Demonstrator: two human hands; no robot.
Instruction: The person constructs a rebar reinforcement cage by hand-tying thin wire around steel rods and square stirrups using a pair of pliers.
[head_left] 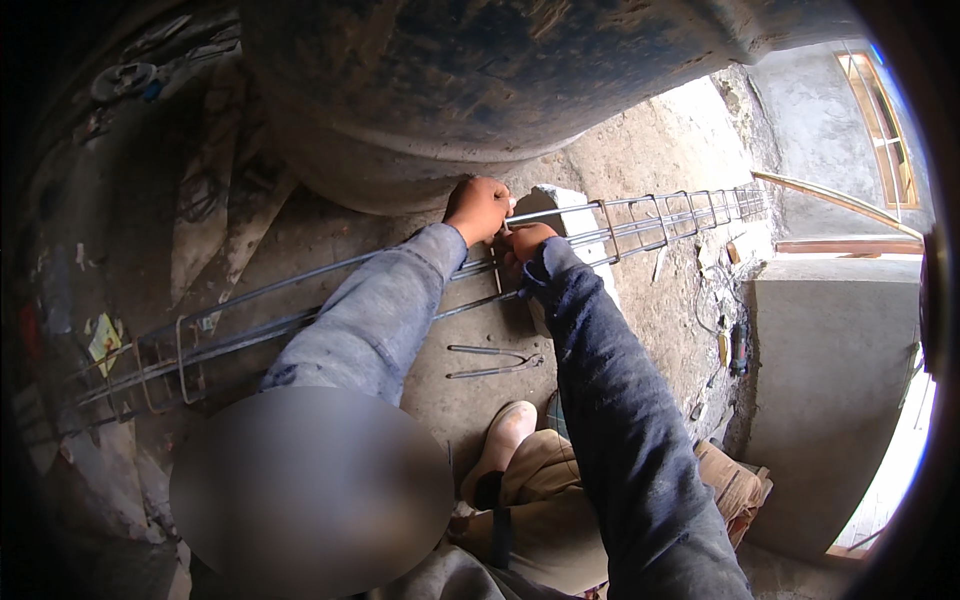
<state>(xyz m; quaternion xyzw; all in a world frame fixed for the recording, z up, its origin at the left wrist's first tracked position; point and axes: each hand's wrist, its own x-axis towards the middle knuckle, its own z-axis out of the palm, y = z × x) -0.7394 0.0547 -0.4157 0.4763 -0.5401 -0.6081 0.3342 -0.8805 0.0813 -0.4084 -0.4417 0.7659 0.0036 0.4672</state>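
A long rebar cage (635, 228), made of steel bars with square stirrups, runs from the lower left to the upper right. Over its middle, my left hand (478, 208) is closed at the top bar, fingers pinched together. Close beside it on the right, my right hand (525, 242) is also closed, its fingers curled at a stirrup by the same bar. Whatever the fingertips pinch is too small and too covered to name. Under the cage, just right of my hands, stands a pale concrete block (568, 205). Pincers (495, 362) with spread handles lie on the ground nearer to me.
A large dirty drum (480, 90) looms beyond my hands. Boards (205, 200) and scraps lie at the left. On the right are a grey wall (815, 390), a wooden window frame (880, 130), a power tool (739, 350) and a brown paper bundle (730, 485).
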